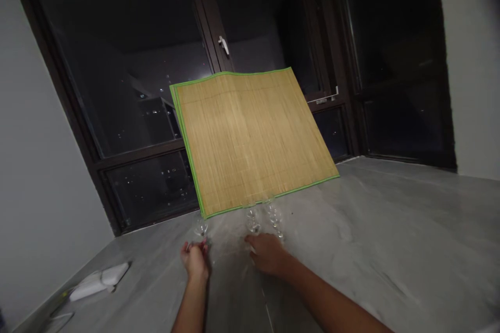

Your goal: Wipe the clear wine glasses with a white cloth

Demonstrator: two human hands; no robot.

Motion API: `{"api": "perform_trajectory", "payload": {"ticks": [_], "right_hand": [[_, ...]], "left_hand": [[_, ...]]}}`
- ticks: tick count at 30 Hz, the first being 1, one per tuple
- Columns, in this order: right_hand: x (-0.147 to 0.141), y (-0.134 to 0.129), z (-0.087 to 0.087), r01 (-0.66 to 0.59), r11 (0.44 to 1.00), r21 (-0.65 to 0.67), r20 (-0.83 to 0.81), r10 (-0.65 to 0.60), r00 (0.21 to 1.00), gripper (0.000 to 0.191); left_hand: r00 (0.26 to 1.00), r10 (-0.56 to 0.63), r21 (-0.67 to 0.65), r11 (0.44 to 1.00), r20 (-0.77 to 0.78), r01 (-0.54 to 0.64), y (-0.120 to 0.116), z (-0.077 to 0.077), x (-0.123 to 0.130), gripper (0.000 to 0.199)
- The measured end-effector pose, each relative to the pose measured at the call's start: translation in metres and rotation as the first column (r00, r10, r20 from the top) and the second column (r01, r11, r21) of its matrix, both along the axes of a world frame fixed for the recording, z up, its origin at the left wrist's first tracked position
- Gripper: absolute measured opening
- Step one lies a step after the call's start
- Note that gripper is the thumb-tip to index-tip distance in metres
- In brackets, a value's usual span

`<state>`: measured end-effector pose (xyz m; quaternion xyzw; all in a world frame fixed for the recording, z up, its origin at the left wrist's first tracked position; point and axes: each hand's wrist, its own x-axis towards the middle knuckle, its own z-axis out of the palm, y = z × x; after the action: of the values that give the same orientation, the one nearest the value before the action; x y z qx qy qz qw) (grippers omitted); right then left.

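Observation:
My left hand (194, 260) is low at centre-left, its fingers curled upward with a reddish spot among them. Just beyond the fingertips is a small clear glass (201, 228); whether they touch it is unclear. My right hand (269, 253) reaches in from the lower right, fingers bent, with the index finger pointing left and the thumb beneath it. Right behind it stand a clear stemmed glass (253, 221) and several more clear glass pieces (274, 217) in a row. What lies between my right fingers is too small to make out.
A bamboo mat (253, 135) with green edging leans upright against the dark window (121, 57), its lower edge behind the glasses. A white bundled device (99, 281) with a cable lies at the left on the grey marbled surface (375, 250). Walls rise on both sides.

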<state>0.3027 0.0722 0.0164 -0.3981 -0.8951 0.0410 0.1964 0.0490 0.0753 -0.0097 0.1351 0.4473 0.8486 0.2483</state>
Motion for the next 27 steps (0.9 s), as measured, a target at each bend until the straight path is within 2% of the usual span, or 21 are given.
{"api": "perform_trajectory", "payload": {"ticks": [4,9,15,21,27], "right_hand": [[0.002,0.005,0.0,0.092,0.995,-0.028,0.019,-0.092,0.996,0.028],[0.003,0.008,0.0,0.16,0.986,-0.05,0.011,-0.16,0.987,0.028],[0.003,0.008,0.0,0.18,0.982,-0.056,0.004,-0.18,0.984,0.03],[0.003,0.004,0.001,0.111,0.992,-0.06,0.006,-0.111,0.994,0.038],[0.006,0.001,0.003,0.086,0.994,-0.062,0.027,-0.084,0.996,0.041]], "left_hand": [[0.972,-0.206,0.041,0.979,0.114,0.202,-0.002,0.001,0.004,0.053],[0.923,-0.328,0.091,0.944,0.203,0.316,-0.006,0.003,0.007,0.042],[0.924,-0.339,0.05,0.941,0.178,0.336,-0.002,0.006,0.012,0.031],[0.934,-0.332,-0.008,0.942,0.131,0.336,0.001,0.002,0.027,0.018],[0.926,-0.374,-0.053,0.925,0.047,0.376,0.0,-0.001,0.043,0.021]]}}
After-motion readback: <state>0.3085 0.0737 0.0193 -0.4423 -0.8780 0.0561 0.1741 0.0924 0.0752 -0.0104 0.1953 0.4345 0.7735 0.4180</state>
